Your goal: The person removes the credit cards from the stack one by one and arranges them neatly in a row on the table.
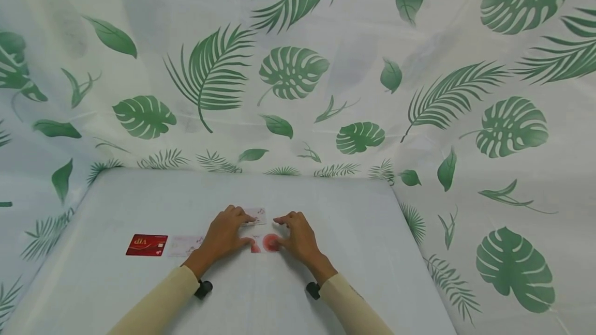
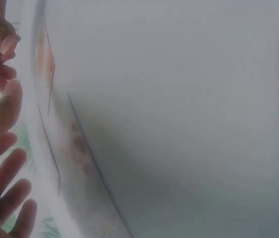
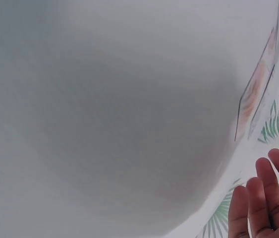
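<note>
My left hand is over the table with its fingers spread. Its thumb lies at the left end of a card with a red circle, and its fingers reach to a pale flowered card behind that one. From the other side my right hand comes in, its thumb at the red-circle card's right end and its index finger pointing inward. Both wrist views show the fingers loosely extended, gripping nothing. Whether the thumbs touch the card is hard to tell.
To the left lies a red VIP card, upside down to me. Beside it is another pale flowered card, partly behind my left hand. A white cover spreads over the table. Leaf-printed sheeting rises around its far and side edges.
</note>
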The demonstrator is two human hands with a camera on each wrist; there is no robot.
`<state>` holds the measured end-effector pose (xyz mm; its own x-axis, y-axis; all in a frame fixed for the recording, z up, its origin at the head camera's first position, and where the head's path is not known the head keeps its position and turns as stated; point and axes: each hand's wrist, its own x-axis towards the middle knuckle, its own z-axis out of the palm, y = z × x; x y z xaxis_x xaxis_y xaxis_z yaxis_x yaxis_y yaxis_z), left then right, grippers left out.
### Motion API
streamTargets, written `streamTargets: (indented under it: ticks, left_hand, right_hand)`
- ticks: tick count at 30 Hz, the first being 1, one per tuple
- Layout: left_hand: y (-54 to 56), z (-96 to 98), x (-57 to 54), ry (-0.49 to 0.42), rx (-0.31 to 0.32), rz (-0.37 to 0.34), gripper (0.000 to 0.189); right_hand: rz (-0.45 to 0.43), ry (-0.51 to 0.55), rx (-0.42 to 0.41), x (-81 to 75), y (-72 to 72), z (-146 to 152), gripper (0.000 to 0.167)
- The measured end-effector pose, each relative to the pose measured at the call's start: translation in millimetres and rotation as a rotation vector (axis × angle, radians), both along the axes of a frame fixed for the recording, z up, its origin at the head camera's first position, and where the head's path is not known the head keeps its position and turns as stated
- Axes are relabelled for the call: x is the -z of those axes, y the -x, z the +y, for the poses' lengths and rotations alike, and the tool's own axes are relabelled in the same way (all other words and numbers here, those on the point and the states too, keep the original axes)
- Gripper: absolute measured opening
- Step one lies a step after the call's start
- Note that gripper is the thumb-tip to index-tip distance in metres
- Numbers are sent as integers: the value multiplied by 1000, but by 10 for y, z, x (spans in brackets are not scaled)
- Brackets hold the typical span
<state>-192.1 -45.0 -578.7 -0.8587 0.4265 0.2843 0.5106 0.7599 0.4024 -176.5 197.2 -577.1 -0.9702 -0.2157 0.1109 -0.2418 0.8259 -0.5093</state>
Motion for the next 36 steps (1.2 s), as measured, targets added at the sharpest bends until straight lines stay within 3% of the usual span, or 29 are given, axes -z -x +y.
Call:
streamTargets:
  ticks: [9, 20, 36]
  left_hand:
    - [127, -115, -53, 38, -64, -16, 56]
    - [269, -196, 6, 55, -65, -34, 59]
    - [348, -187, 38, 118, -76, -75, 57]
  right_hand:
    - [-41, 26, 18, -47, 159, -119, 49]
    - [-103, -4, 45, -15, 340, -261, 50]
    - [-45, -119, -10, 48, 528, -404, 53]
